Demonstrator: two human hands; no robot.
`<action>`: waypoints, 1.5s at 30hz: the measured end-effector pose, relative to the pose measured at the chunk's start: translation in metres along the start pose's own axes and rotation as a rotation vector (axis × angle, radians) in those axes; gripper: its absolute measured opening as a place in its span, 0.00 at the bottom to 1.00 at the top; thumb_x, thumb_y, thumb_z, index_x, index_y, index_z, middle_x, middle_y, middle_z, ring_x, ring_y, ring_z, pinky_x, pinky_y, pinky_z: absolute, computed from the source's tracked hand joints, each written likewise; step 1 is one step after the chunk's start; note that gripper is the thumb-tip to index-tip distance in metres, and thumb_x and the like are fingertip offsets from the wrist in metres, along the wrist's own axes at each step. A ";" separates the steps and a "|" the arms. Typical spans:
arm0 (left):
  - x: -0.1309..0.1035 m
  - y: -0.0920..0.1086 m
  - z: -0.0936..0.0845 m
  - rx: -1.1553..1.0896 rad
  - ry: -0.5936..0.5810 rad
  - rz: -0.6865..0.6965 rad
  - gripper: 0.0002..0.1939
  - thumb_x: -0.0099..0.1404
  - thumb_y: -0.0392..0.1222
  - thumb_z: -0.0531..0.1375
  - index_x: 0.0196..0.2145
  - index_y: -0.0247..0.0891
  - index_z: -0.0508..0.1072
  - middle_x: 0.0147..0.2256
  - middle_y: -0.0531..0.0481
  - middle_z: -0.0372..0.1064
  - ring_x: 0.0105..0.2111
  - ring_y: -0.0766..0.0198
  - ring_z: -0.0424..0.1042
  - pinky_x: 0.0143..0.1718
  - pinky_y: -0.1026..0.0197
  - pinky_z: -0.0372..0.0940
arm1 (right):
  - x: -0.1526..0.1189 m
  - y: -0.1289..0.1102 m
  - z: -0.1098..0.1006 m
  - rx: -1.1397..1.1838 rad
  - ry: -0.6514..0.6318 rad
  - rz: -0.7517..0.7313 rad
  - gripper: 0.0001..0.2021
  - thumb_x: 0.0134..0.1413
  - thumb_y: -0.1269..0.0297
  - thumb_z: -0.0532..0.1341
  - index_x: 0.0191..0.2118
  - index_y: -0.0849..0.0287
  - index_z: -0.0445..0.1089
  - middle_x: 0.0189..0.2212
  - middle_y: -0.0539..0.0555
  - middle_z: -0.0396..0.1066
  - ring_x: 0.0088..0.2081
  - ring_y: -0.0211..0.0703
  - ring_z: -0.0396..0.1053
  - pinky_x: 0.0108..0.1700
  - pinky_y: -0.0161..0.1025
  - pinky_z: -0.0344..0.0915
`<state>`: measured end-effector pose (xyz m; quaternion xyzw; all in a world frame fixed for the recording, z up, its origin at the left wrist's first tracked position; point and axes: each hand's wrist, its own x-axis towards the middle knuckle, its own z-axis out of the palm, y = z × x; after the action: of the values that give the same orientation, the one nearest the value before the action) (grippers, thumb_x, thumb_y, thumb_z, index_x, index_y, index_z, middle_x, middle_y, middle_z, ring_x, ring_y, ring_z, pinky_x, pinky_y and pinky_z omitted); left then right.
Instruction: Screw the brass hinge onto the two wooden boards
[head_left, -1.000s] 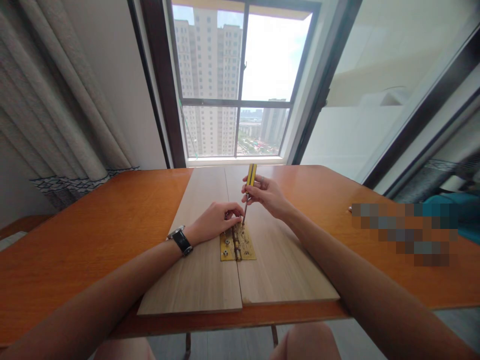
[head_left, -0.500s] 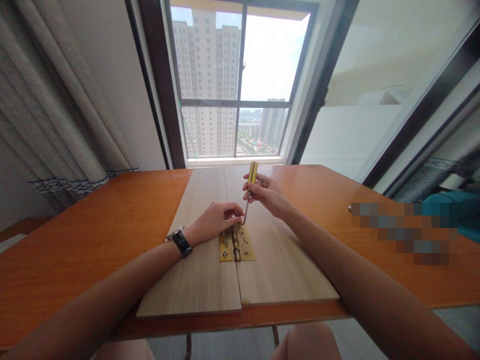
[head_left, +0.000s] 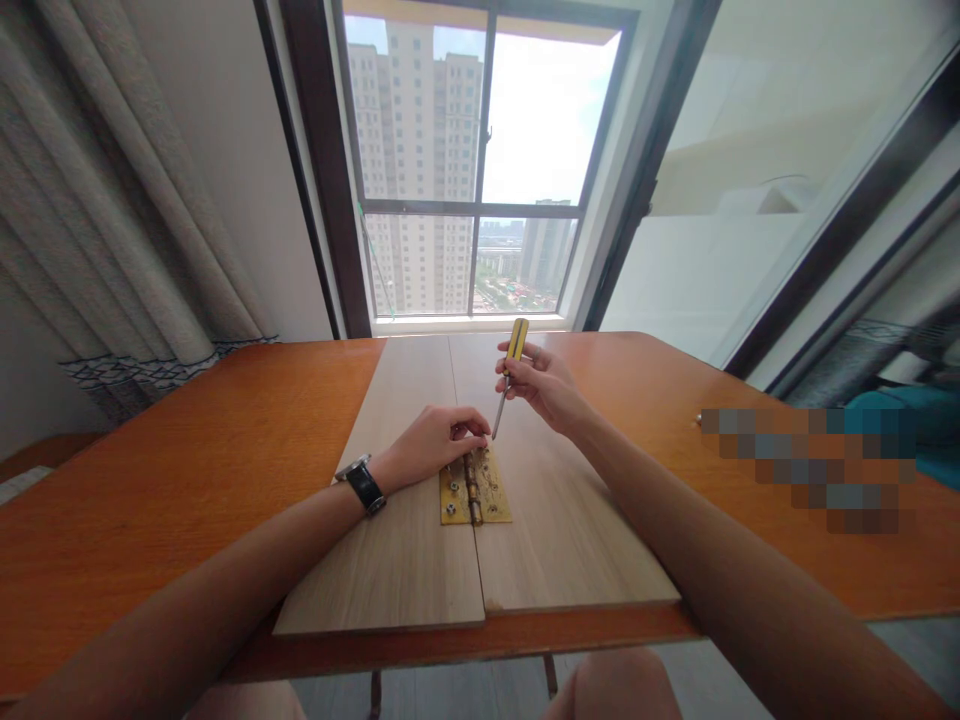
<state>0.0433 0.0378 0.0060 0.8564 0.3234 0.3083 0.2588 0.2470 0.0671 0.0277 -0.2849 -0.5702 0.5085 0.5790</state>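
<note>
My right hand (head_left: pixel 551 385) is closed around the yellow-and-black handle of a screwdriver (head_left: pixel 517 342). Its metal shaft slants down to the left, with the tip just above the far end of a brass hinge (head_left: pixel 495 490). At that same end, my left hand (head_left: pixel 435 440), with a watch (head_left: pixel 365 485) on its wrist, has thumb and fingertips closed together; whatever they pinch is too small to make out. The hinge lies opened flat across the seam of two pale wooden boards (head_left: pixel 405 560) (head_left: pixel 570 560). Screws (head_left: pixel 451 510) show in its left leaf.
Both boards lie on an orange-brown wooden table (head_left: pixel 247 430) whose front edge is close to my legs. A window (head_left: pixel 480 210) stands behind the table and a grey curtain (head_left: pixel 112 200) hangs at the left. Blurred-out items lie on the right of the table.
My right hand has shifted slightly right with the screwdriver, which leans more, its tip lifted off the hinge. My left hand stays nearly where it was.
</note>
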 end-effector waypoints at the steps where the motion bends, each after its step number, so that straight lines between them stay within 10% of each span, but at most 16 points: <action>1: 0.000 0.000 0.000 0.001 -0.002 0.003 0.07 0.63 0.40 0.61 0.36 0.37 0.78 0.28 0.53 0.72 0.27 0.68 0.63 0.31 0.65 0.58 | 0.000 -0.001 0.000 0.004 0.001 -0.002 0.19 0.45 0.58 0.72 0.42 0.58 0.71 0.29 0.49 0.73 0.25 0.36 0.73 0.24 0.30 0.69; 14: 0.002 0.005 0.001 0.006 -0.014 -0.003 0.05 0.61 0.36 0.61 0.33 0.36 0.78 0.26 0.54 0.70 0.25 0.69 0.60 0.30 0.65 0.56 | -0.001 -0.009 0.005 -0.036 -0.005 -0.061 0.20 0.45 0.57 0.72 0.44 0.58 0.71 0.29 0.49 0.73 0.26 0.36 0.73 0.24 0.31 0.68; 22: 0.004 0.005 0.003 -0.052 -0.014 -0.033 0.20 0.60 0.37 0.62 0.50 0.38 0.71 0.33 0.54 0.74 0.24 0.70 0.58 0.29 0.66 0.57 | -0.005 -0.012 0.019 -0.086 -0.083 -0.102 0.20 0.46 0.59 0.71 0.45 0.59 0.70 0.29 0.50 0.73 0.26 0.39 0.74 0.24 0.34 0.68; 45: 0.004 0.001 0.003 -0.051 -0.030 0.002 0.11 0.60 0.37 0.62 0.42 0.36 0.76 0.32 0.53 0.74 0.26 0.70 0.60 0.30 0.67 0.58 | -0.010 -0.025 0.025 -0.201 -0.132 -0.145 0.19 0.49 0.62 0.69 0.47 0.61 0.70 0.29 0.50 0.72 0.25 0.37 0.73 0.26 0.34 0.67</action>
<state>0.0484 0.0393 0.0060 0.8544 0.3108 0.3036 0.2851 0.2312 0.0438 0.0511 -0.2656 -0.6741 0.4231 0.5440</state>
